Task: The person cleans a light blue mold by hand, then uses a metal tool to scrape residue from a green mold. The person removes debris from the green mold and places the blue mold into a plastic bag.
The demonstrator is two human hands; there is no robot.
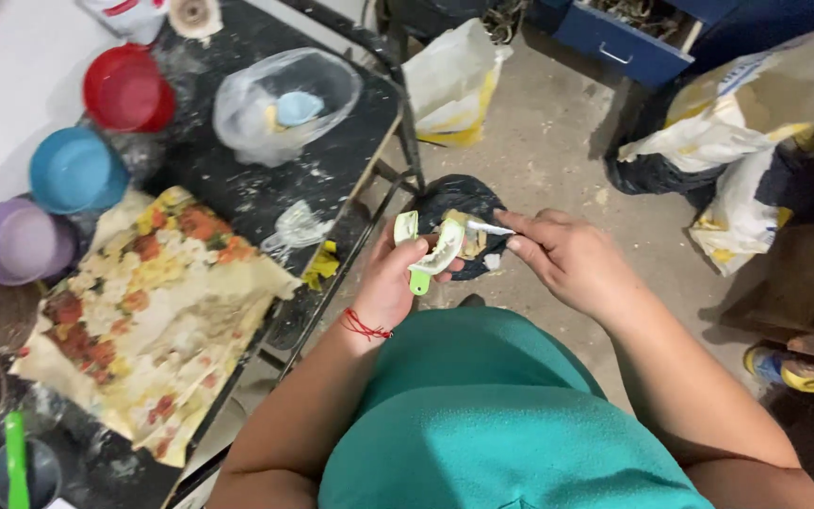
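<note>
My left hand [390, 279] grips a light green U-shaped tray with a short handle [423, 254], caked with whitish material. My right hand [567, 256] pinches a thin white blade-like tool [488, 227] whose tip touches the tray's crusted edge. Both hands hover over a black bag-lined bin [463, 200] on the concrete floor, past my knees in teal fabric. A red thread band circles my left wrist [364, 326].
A dark dusty table [237, 179] on my left carries red [124, 90], blue [75, 172] and purple [19, 240] bowls, a clear plastic bag [280, 104] and a floral cloth [143, 311]. White sacks [449, 80] [746, 113] and a blue drawer [614, 42] stand on the floor.
</note>
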